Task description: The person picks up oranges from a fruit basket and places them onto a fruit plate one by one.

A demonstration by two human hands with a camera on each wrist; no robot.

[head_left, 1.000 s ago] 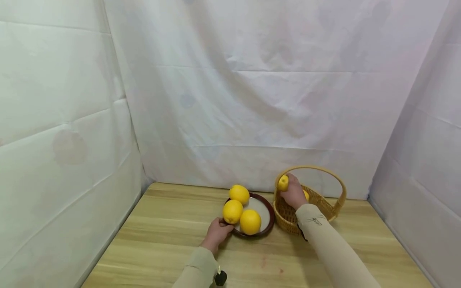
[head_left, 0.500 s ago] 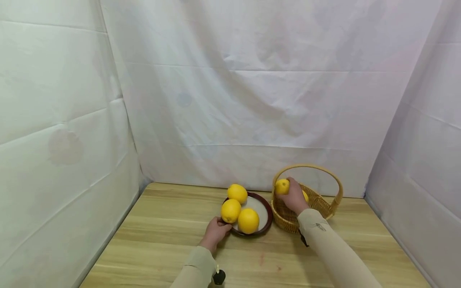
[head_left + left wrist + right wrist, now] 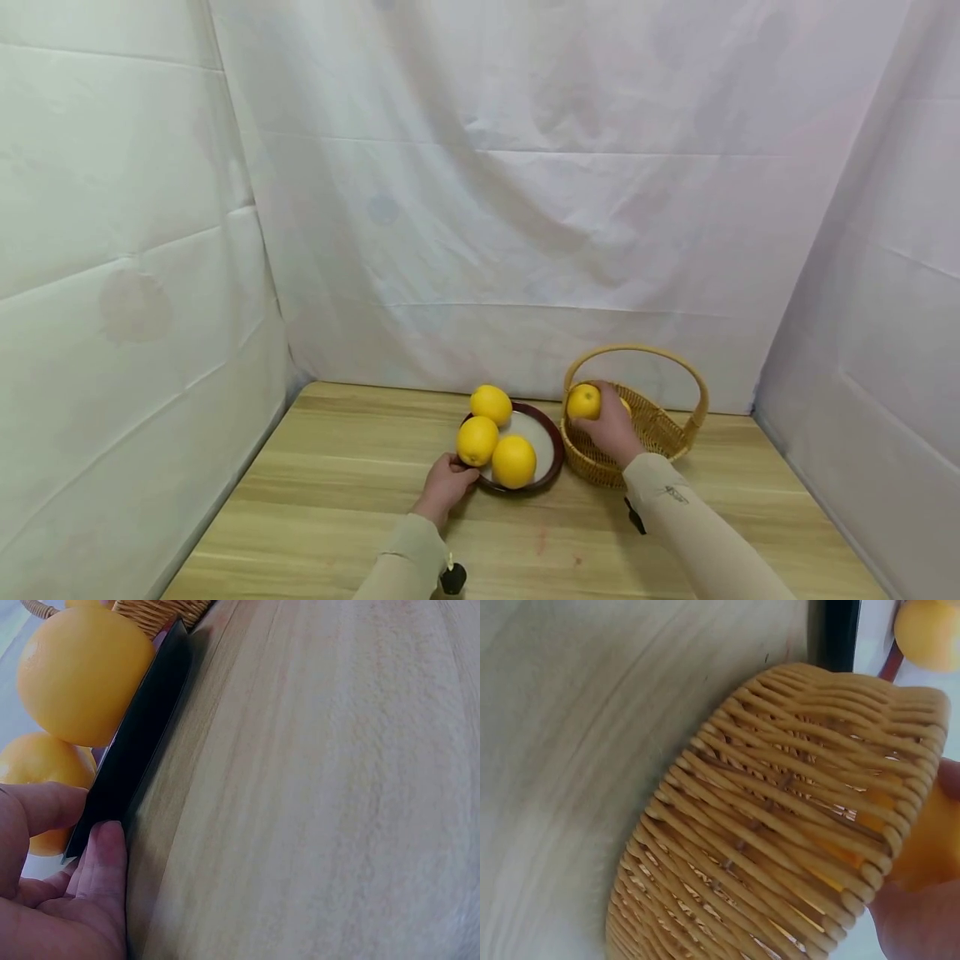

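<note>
My left hand [image 3: 444, 483] pinches the near-left rim of a plate [image 3: 557, 450] with a dark red edge and a pale middle. The left wrist view shows the thumb above the plate's dark rim [image 3: 139, 739] and fingers below it. Three oranges [image 3: 513, 462] rest on the plate's left side. To the right, my right hand [image 3: 617, 427] grips another orange [image 3: 583, 402] inside the left end of a wicker basket [image 3: 596, 472]. In the right wrist view, the woven wall [image 3: 757, 832] partly hides that orange and the hand.
A second orange [image 3: 626, 406] shows behind the right hand in the basket. The basket's handle [image 3: 637, 348] arches over its opening. White cloth [image 3: 480, 208] hangs behind the wooden table [image 3: 337, 467] and along both sides.
My right hand has lowered its orange from near the basket's handle down into the basket's left end. My left hand keeps its hold on the plate rim.
</note>
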